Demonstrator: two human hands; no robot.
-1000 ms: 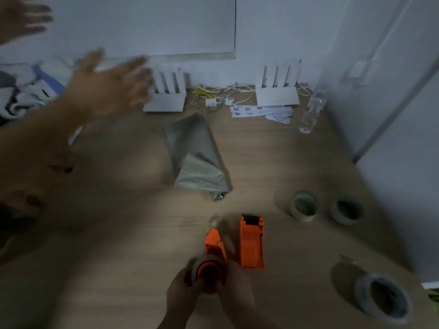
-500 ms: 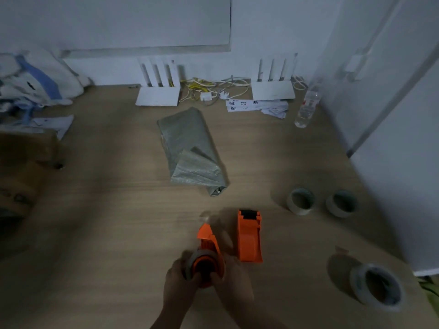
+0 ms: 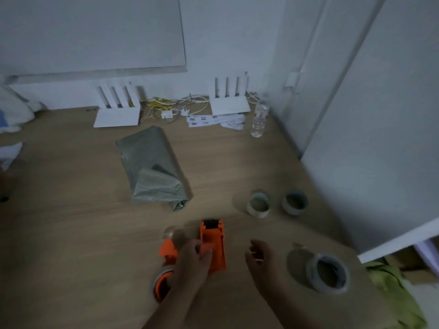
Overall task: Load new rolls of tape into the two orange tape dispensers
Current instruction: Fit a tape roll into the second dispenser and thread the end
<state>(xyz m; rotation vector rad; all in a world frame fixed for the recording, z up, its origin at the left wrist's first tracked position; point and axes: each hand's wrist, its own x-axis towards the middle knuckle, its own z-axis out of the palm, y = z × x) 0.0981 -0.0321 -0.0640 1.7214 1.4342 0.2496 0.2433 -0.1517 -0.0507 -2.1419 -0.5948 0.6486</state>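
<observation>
Orange dispenser (image 3: pixel 213 245) lies between hands, table edge (image 3: pixel 351 245) well right.

Office desk (image 3: pixel 71 233), routers (image 3: pixel 117 112), cables (image 3: pixel 164 106)

Around the empty orange dispenser (image 3: pixel 213 245), bare table (image 3: pixel 71 245) lies open left and beyond toward the folded grey bag (image 3: pixel 152 169), while two small tape rolls (image 3: pixel 259 205) and a larger roll (image 3: pixel 326 273) crowd its right.
</observation>
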